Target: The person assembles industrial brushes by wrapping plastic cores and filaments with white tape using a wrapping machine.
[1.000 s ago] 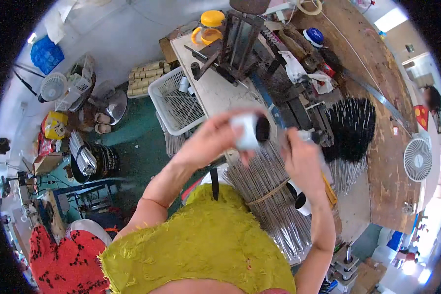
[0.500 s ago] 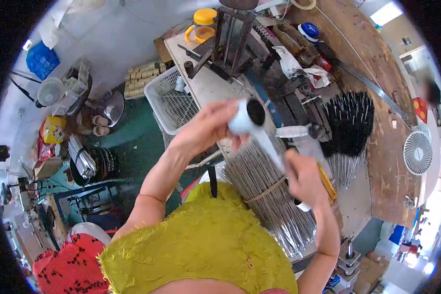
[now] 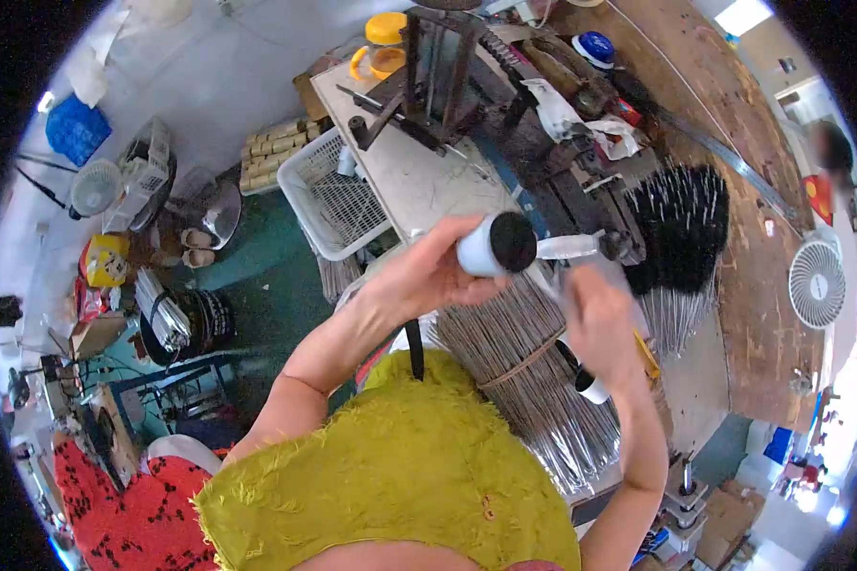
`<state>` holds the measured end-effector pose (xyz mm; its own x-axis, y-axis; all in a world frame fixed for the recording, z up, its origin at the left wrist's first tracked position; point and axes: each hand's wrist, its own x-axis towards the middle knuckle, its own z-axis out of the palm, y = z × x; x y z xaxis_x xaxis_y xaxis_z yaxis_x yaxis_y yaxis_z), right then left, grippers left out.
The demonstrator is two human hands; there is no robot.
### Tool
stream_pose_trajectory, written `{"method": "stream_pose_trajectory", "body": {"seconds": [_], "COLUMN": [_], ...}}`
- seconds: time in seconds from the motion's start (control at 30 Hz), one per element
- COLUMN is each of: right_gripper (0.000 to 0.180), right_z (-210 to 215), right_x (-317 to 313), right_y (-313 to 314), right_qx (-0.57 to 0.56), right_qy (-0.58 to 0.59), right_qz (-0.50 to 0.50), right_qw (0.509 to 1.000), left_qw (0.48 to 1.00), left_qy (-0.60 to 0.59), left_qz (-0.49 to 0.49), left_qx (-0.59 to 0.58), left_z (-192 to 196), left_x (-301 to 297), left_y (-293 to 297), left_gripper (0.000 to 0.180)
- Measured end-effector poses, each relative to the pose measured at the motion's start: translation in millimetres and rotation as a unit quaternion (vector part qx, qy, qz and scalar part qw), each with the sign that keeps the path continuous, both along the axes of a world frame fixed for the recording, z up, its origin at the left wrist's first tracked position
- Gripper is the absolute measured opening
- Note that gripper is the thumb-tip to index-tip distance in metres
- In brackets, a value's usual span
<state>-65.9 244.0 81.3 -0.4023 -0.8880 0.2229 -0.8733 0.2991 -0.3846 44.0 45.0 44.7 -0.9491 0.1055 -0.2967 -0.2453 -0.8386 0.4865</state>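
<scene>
My left hand is closed around a short white-wrapped bundle whose dark, bristly round end points right. My right hand hovers over the bench with its fingers curled. Motion smears its fingertips, and what they hold cannot be made out. Below it lies a large sheaf of thin metal rods tied with a band. A second small roll with a white edge lies under my right wrist. A yellow-handled tool shows beside that wrist. Just beyond both hands sits a clear plastic-wrapped piece.
A metal press-like machine stands at the far side. Black bristle brushes with wire stems are piled at the right. A white plastic basket stands left of the bench. A small fan is at the far right.
The white strip that ran between the bundle and my right hand no longer shows. My right hand has moved up and slightly right. My left hand has shifted slightly right with the bundle.
</scene>
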Motion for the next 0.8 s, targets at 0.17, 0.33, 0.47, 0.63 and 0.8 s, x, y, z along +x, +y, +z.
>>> {"method": "stream_pose_trajectory", "body": {"seconds": [0.17, 0.33, 0.47, 0.63, 0.8], "right_gripper": [0.018, 0.016, 0.016, 0.015, 0.018], "right_z": [7, 14, 8, 6, 18], "right_x": [43, 43, 40, 46, 48], "right_y": [-16, -25, -24, -25, -27], "right_qx": [-0.015, -0.004, -0.004, -0.01, -0.036], "right_qy": [0.071, 0.112, 0.091, 0.093, 0.075], "right_qz": [0.112, 0.169, 0.167, 0.157, 0.199], "right_qw": [0.991, 0.979, 0.982, 0.983, 0.976], "left_qw": [0.998, 0.99, 0.998, 0.992, 0.996], "left_qy": [0.013, -0.001, -0.039, 0.029, 0.006], "left_qz": [-0.016, 0.054, 0.043, 0.083, 0.066], "left_qx": [-0.056, -0.132, -0.023, -0.089, -0.064], "left_z": [-26, -26, -16, -24, -35], "left_x": [-15, -14, -17, -13, -21], "left_y": [12, 29, 31, 26, 28], "left_gripper": [0.048, 0.04, 0.044, 0.037, 0.035]}}
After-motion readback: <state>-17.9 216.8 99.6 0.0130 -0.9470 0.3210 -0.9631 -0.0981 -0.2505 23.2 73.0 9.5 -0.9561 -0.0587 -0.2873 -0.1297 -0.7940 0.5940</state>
